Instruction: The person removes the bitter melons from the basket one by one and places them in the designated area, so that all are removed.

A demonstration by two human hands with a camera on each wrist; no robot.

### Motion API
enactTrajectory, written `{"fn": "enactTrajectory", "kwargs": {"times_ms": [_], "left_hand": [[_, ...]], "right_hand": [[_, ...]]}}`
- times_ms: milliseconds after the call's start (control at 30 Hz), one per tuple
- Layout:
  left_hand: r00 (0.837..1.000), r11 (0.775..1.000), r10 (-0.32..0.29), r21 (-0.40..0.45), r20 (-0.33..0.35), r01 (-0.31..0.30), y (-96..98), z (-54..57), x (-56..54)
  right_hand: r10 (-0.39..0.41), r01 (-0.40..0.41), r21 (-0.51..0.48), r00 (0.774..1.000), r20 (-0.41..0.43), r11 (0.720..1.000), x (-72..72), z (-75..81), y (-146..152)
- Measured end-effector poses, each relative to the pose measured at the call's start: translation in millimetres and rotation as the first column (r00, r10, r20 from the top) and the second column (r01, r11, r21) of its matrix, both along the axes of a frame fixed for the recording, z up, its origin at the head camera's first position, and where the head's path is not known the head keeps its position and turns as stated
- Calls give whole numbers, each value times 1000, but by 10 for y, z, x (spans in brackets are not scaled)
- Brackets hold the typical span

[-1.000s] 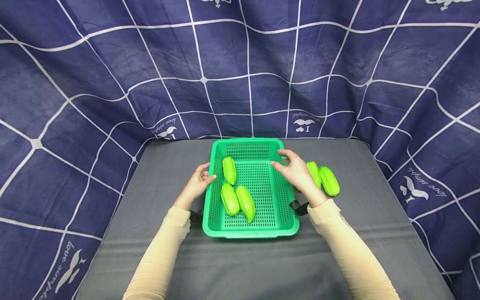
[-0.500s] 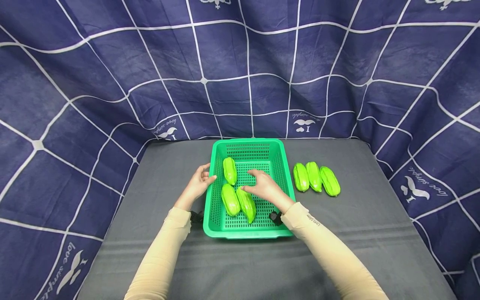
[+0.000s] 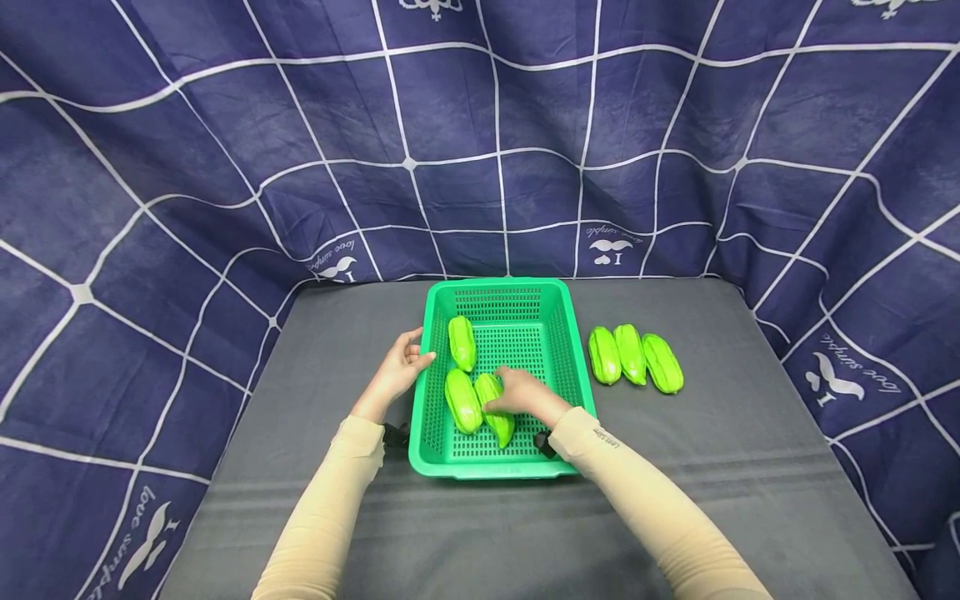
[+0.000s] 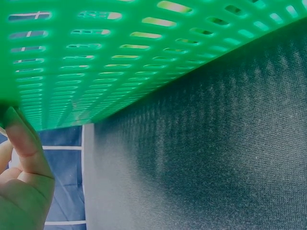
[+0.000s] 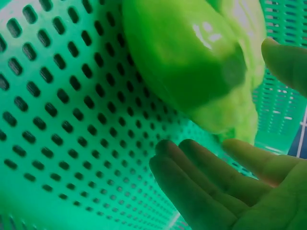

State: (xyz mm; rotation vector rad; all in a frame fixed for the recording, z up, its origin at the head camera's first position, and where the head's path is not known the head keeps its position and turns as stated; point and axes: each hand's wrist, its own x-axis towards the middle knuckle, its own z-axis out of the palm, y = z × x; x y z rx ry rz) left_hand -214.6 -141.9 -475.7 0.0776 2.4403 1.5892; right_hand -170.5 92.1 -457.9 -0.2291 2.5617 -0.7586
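Note:
A green perforated plastic basket holds three glossy, ribbed green gourds: one at the back left, a front left gourd and a front right gourd. My left hand holds the basket's left rim, thumb over the edge and fingers outside; the left wrist view shows a finger against the basket wall. My right hand reaches into the basket astride the front right gourd. In the right wrist view, its fingers are spread, with a gap before the nearest gourd.
Three more green gourds lie side by side right of the basket: a left one, a middle one and a right one. The grey cloth-covered table meets a blue curtain with white lines behind.
My right hand has moved left and down from the basket's right rim to the front right gourd, uncovering the gourds on the table. The left hand stays at the rim.

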Motion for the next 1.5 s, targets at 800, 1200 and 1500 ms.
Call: {"fn": "enactTrajectory", "kwargs": {"times_ms": [800, 1200, 1500], "left_hand": [[1000, 1000, -7, 9, 15, 7, 10, 42, 32], [1000, 1000, 0, 1, -16, 0, -14, -39, -21], [1000, 1000, 5, 0, -15, -5, -11, -40, -14]], "right_hand": [[-153, 151, -64, 988, -29, 986, -33, 97, 77], [-297, 274, -252, 953, -57, 928, -109, 562, 515], [-392, 348, -305, 915, -96, 886, -48, 753, 937]]}}
